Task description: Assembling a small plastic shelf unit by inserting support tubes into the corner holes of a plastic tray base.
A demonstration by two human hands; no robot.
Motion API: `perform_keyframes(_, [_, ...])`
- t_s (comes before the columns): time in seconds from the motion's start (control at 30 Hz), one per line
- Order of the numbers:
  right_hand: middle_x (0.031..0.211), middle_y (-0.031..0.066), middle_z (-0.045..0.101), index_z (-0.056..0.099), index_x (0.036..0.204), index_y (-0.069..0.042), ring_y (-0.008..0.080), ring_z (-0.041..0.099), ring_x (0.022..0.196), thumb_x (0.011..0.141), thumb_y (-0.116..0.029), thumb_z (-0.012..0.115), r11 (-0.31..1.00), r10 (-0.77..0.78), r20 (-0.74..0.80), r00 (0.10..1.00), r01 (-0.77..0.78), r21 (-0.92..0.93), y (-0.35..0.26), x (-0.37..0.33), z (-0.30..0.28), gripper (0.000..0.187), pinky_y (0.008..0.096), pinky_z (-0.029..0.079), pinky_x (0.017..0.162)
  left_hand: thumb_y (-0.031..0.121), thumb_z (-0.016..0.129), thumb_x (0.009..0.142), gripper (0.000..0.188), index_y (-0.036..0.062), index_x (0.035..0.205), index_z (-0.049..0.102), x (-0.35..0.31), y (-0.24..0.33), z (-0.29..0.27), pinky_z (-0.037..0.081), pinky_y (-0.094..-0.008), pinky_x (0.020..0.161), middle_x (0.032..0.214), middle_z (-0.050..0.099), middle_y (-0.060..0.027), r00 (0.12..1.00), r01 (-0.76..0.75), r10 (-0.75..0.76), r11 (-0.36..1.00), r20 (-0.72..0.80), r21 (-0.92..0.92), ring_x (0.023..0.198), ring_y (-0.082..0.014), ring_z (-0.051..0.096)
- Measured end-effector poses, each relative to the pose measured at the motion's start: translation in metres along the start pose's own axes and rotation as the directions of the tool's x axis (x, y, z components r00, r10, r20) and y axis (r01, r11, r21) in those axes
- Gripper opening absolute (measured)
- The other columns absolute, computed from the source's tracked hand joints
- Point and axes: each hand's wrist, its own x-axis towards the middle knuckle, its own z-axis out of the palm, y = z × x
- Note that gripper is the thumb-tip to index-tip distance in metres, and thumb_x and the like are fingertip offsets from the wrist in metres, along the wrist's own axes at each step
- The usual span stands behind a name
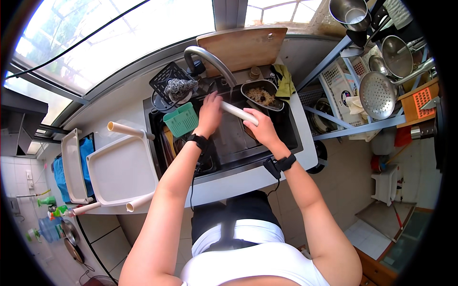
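Observation:
A white plastic tube point(240, 113) is held slantwise over the dark sink point(224, 138), below the curved grey faucet point(214, 59). My right hand point(261, 127) grips its right end, with the fingers wrapped round it. At the other end, my left hand point(210, 113) is closed about the tube and hides that tip. Left of that hand stands a green slotted basket point(181, 120) at the sink's edge. A crumpled silvery scouring ball point(180, 87) lies behind it. Whether water runs from the faucet, I cannot make out.
Pale trays point(121, 167) with tube legs lie on the left counter, near a blue cloth point(61, 178). A strainer bin with food scraps point(261, 95) and a yellow-green cloth point(285, 81) sit at the sink's back right. Behind leans a cutting board point(243, 47). A blue rack point(353, 129) holds pans and strainers.

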Motion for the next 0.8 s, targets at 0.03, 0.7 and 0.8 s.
perform_keyframes(0.03, [0.111, 0.0179, 0.065, 0.057, 0.126, -0.007, 0.0372, 0.063, 0.099, 0.084, -0.015, 0.068, 1.0, 0.002, -0.002, 1.0, -0.002, 0.0, 0.004, 0.002, 0.0, 0.044, 0.0407, 0.05, 0.086, 0.001, 0.064, 0.075, 0.045, 0.007, 0.118, 0.055, -0.001, -0.001, -0.001, 0.046, -0.047, 0.096, 0.13, 0.053, -0.0159, 1.0, -0.002, 0.002, 1.0, 0.002, -0.001, 0.123, -0.0387, 0.047])
perform_keyframes(0.7, [0.134, 0.022, 0.043, 0.043, 0.134, -0.002, 0.037, 0.051, 0.114, 0.083, -0.019, 0.071, 0.983, 0.151, -0.156, 0.976, -0.165, -0.082, 0.063, -0.033, 0.012, 0.061, 0.0394, 0.044, 0.098, 0.019, 0.069, 0.084, 0.027, 0.0018, 0.104, 0.06, -0.019, 0.001, 0.01, 0.048, -0.0452, 0.076, 0.097, 0.061, -0.0185, 0.982, 0.158, -0.145, 0.981, 0.119, -0.11, 0.091, -0.0413, 0.058])
perform_keyframes(0.8, [0.134, 0.0221, 0.043, 0.043, 0.134, -0.001, 0.0377, 0.051, 0.113, 0.083, -0.019, 0.071, 0.983, 0.165, -0.134, 0.977, -0.173, -0.054, 0.06, -0.037, 0.012, 0.061, 0.0395, 0.044, 0.098, 0.023, 0.069, 0.085, 0.029, 0.0009, 0.102, 0.061, -0.017, 0.002, 0.015, 0.048, -0.0459, 0.076, 0.097, 0.062, -0.0205, 0.979, 0.17, -0.155, 0.979, 0.135, -0.111, 0.092, -0.0418, 0.058])
